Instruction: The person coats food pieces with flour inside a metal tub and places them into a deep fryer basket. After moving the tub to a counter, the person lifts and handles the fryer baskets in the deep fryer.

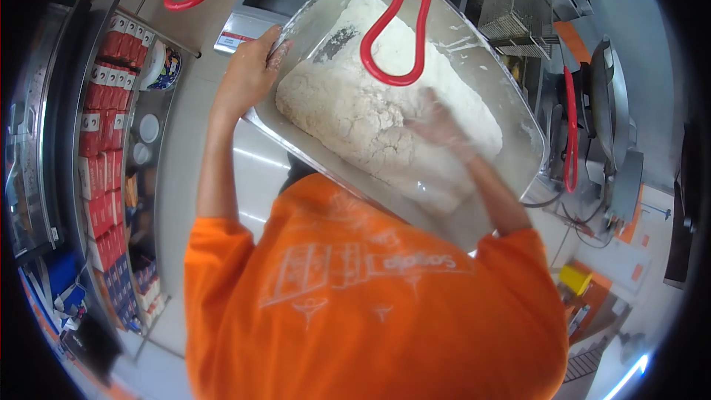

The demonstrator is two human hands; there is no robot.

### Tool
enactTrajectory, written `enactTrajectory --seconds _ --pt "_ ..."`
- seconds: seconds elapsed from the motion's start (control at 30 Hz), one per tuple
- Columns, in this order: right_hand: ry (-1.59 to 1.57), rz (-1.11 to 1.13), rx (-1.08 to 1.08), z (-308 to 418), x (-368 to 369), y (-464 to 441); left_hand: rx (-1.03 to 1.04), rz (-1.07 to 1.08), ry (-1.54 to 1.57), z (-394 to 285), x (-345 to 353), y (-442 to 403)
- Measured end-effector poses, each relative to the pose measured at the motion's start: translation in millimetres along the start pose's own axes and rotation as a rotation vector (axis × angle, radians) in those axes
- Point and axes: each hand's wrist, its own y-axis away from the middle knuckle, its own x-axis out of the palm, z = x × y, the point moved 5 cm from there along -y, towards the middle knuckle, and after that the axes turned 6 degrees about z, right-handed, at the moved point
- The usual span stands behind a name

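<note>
1. Orange shirt (370, 311), pale print on it, fills the lower middle, closest to camera
2. Big grey tub (474, 52) just past the shirt, tilted in view, long near side running along the shirt front
3. Flour (466, 104) inside the tub: smooth and white toward the far and right sides, clumpy cream-coloured mass (333, 115) toward the near left (darker patch shows by the far left wall)
4. Left hand (252, 74) at the tub's left rim, fingers bent over the edge, gripping it; flour on the fingertips
5. Right hand (441, 126) inside the tub at the flour, right of the clumps, motion-blurred; can't tell if fingers are spread, pressed together or pinching anything
6. Red loop handle (396, 80) juts in from the top, overlapping the view of the flour; second red loop (174, 4) upper left, upright red handle (570, 133) on the right
7. Wire baskets (518, 22) right of the tub's far end, dark round pan (603, 96) farther right
8. Shelving on the left holds red packages (95, 178) in rows; pale tiled floor (178, 148) between it and the tub
9. Yellow item (574, 279) lower right (too small to identify)
</note>
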Motion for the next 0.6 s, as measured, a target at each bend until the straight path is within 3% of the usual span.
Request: enactTrajectory --seconds 0.13,0.2,0.3,0.37,0.43,0.57,0.6 --pt "-0.202 0.174 0.086 45 27 -16 0.038 -0.029 0.019 5 5 -4" --pt "-0.907 0.348 -0.007 85 -12 -3 0.012 -0.002 0.021 4 4 -4" --pt "-0.9 0.426 0.018 51 -21 30 -0.003 -0.003 0.029 2 4 -2" --pt "-0.828 0.597 0.155 10 16 62 0.005 -0.037 0.028 2 2 -1" --pt "-0.755 0.693 0.08 -6 66 84 0.016 -0.013 0.028 3 4 -2" --pt "-0.834 0.21 -0.134 62 55 55 0.074 -0.089 0.082 8 6 1" --pt "-1.207 0.329 0.184 85 41 32 0.069 -0.067 0.059 6 5 -1"
